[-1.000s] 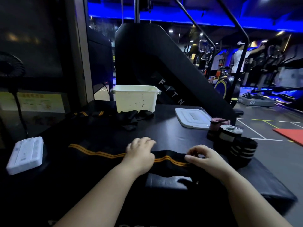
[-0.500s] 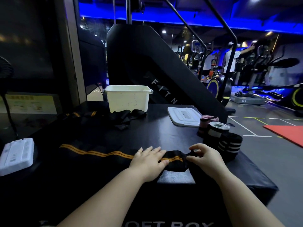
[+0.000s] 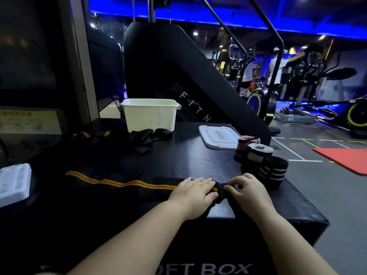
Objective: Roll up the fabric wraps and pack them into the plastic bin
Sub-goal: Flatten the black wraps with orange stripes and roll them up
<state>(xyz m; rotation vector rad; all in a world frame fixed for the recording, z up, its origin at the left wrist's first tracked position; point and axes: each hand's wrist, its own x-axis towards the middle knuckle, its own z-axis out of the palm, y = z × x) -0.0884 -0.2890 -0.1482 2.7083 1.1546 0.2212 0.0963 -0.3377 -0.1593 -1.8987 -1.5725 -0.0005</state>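
Two hands at the near edge of the soft box. Left hand lies flat on the black wrap with orange stripes, fingers straight, grip spread, pressing it down. Right hand just beside it, grip pinching the wrap's bunched end. Wrap runs off to the left across the box top. Plastic bin at the far side, loose black wraps against its front. White lid to the right; three rolled wraps stand near it
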